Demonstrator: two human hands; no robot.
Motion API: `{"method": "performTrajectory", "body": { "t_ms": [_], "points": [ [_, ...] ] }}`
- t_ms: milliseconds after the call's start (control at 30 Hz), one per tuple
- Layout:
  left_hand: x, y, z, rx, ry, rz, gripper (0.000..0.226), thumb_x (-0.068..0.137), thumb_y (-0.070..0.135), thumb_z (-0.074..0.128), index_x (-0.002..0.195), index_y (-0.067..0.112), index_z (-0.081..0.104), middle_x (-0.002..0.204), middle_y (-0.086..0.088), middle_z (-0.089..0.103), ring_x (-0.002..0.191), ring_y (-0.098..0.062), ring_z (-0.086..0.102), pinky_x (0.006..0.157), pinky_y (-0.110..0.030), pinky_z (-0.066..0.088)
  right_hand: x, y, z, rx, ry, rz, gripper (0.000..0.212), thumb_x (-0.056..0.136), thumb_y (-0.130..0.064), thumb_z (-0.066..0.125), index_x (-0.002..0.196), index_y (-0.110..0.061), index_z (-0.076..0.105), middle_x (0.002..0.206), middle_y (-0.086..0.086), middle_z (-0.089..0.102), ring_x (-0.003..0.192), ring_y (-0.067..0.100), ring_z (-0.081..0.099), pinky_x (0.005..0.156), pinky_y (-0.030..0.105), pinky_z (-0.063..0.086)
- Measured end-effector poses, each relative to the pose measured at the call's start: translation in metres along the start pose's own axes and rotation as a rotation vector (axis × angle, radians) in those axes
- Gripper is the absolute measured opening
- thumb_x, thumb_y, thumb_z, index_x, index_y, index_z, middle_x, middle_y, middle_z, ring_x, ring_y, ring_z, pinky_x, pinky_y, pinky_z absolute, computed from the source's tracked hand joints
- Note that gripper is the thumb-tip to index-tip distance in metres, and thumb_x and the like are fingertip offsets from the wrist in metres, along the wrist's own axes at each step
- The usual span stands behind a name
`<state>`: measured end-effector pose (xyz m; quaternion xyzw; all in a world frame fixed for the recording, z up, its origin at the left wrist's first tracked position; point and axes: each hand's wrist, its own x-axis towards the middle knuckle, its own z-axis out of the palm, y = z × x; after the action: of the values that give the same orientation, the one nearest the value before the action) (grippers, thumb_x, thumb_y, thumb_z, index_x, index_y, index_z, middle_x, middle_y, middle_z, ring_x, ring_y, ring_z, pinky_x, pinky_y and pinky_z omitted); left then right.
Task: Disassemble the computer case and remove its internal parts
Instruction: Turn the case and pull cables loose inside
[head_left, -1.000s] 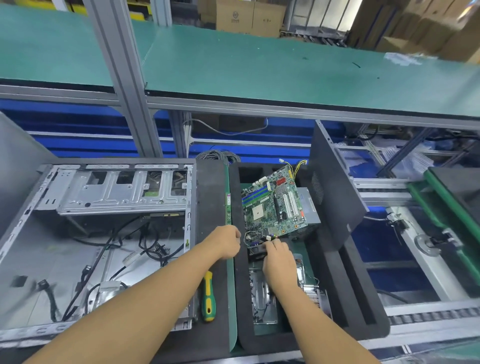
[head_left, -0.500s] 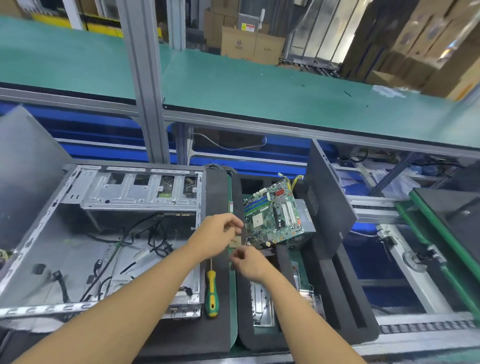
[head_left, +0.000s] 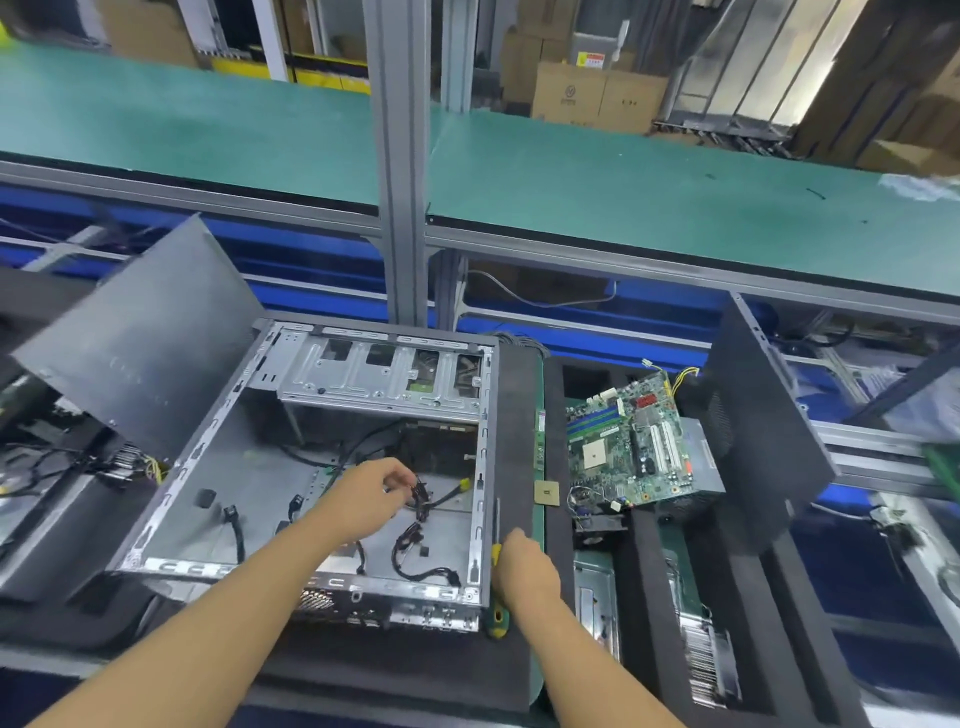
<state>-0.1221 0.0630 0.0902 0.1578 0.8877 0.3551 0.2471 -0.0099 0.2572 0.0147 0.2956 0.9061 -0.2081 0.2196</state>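
The open metal computer case (head_left: 291, 467) lies on its side at centre left, with loose black cables (head_left: 421, 519) on its floor. My left hand (head_left: 363, 499) is inside it, fingers pinched on a black cable bundle near the right wall. My right hand (head_left: 524, 571) is closed over the yellow and green screwdriver (head_left: 498, 626), which lies on the dark foam mat beside the case. The removed motherboard (head_left: 628, 447) rests tilted on a grey power supply (head_left: 704, 462) in the black foam tray (head_left: 644, 551). A square processor chip (head_left: 546, 492) lies at the tray's left edge.
A grey side panel (head_left: 140, 343) leans at the left of the case and a dark panel (head_left: 763, 415) stands right of the tray. A memory stick (head_left: 540, 441) lies along the mat's edge. A metal post (head_left: 400, 171) and a green conveyor shelf (head_left: 623, 192) are behind.
Both hands left the tray area, and the chip now lies at its edge. My left hand moved into the case onto the cables. My right hand dropped to the screwdriver. The view swung left.
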Motion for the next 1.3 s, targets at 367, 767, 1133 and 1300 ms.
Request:
{"method": "performTrajectory", "body": {
  "t_ms": [367,767,1133,1300],
  "points": [
    [-0.006,-0.020,0.008,0.032,-0.132,-0.022,0.009,0.097,0.029,0.060,0.101,0.037,0.063,0.104,0.013,0.065,0.081,-0.004,0.069,0.060,-0.016,0.045,0.003,0.013,-0.016,0.588,0.037,0.062,0.021,0.094,-0.030,0.060,0.103,-0.011,0.063,0.103,0.009,0.069,0.097,0.028,0.063,0.082,0.037,0.054],
    [-0.020,-0.010,0.003,0.401,-0.738,0.028,0.043,0.104,0.047,0.038,0.136,0.026,0.056,0.143,0.008,0.051,0.119,-0.006,0.046,0.099,-0.025,0.031,-0.018,-0.040,-0.063,0.897,0.110,-0.115,0.059,0.082,-0.063,0.068,0.118,-0.024,0.043,0.087,-0.003,0.050,0.069,0.011,0.049,0.061,0.025,0.043],
    [-0.019,-0.029,0.010,0.176,-0.399,0.051,0.018,0.096,0.033,0.053,0.098,0.028,0.070,0.098,0.009,0.071,0.076,-0.008,0.063,0.069,-0.025,0.049,-0.029,-0.049,-0.063,0.572,0.171,-0.075,0.048,0.087,-0.042,0.063,0.121,-0.022,0.036,0.092,-0.004,0.051,0.060,0.014,0.045,0.053,0.029,0.040],
    [-0.002,-0.020,-0.014,0.011,-0.152,0.116,0.015,0.099,0.027,0.053,0.096,0.030,0.068,0.089,0.012,0.071,0.076,-0.006,0.067,0.069,-0.027,0.055,-0.041,-0.054,-0.065,0.543,0.177,-0.038,0.044,0.091,-0.042,0.061,0.121,-0.023,0.036,0.099,-0.006,0.053,0.069,0.012,0.050,0.055,0.027,0.041]
  ]
}}
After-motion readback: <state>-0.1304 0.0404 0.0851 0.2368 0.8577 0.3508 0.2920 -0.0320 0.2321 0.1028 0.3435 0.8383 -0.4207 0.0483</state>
